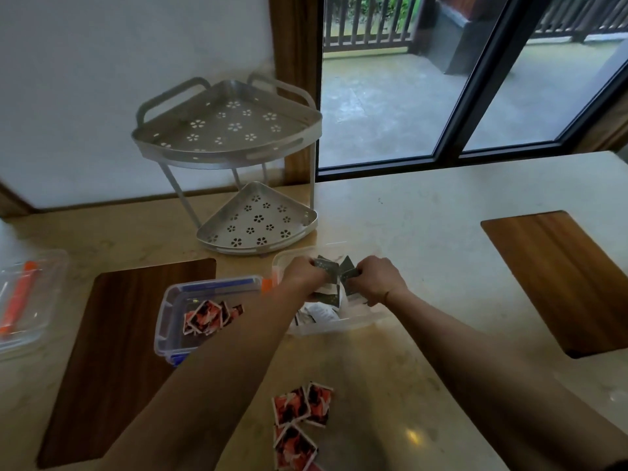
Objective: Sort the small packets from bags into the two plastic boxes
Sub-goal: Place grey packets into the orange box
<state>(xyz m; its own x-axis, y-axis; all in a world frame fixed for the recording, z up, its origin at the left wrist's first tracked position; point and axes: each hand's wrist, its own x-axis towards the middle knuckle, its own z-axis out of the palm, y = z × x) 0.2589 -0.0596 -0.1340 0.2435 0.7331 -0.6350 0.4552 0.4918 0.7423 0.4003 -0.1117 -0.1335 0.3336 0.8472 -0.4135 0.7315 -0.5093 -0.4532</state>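
Red packets [300, 424] are lying loose on the table [424, 226] nearest the camera, between the two forearms. More red ones are sitting in the blue-clipped box [204, 311], further back on the left. Dark grey packets [334, 277] are being gripped by both hands over the clear box [326, 326], which is just right of the blue one; the left hand [302, 277] and right hand [373, 278] are closed on the bunch from either side. White packets [317, 314] are lying inside that box. A metal corner rack [234, 164] is standing behind, against the wall.
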